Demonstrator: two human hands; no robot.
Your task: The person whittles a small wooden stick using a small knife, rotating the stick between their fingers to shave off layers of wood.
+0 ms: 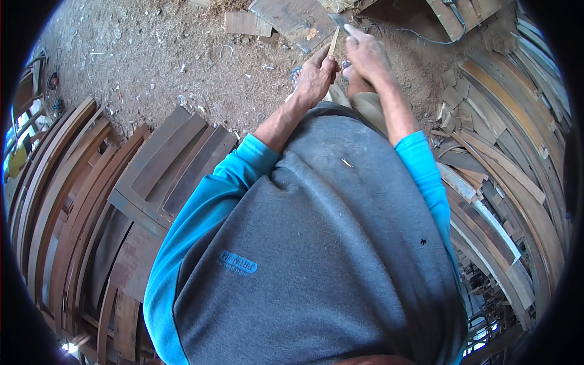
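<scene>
My left hand point(317, 76) is closed around a thin, pale strip of wood point(334, 41) that points up and away from me. Just to its right, my right hand point(368, 56) grips a tool with a short, flat grey blade point(338, 21), perhaps a knife; its handle is hidden in my fingers. The blade lies close to the far tip of the strip, and whether the two touch I cannot tell. Both hands are in front of my knees, above the ground, with my bare foot partly showing below them.
A flat wooden board point(292, 23) lies on the sawdust-strewn ground point(164, 55) beyond my hands, beside a small wood offcut point(247, 24). A thin cable point(420, 38) runs at the far right. Stacked planks point(67, 176) stand at left, more timber point(505, 158) at right.
</scene>
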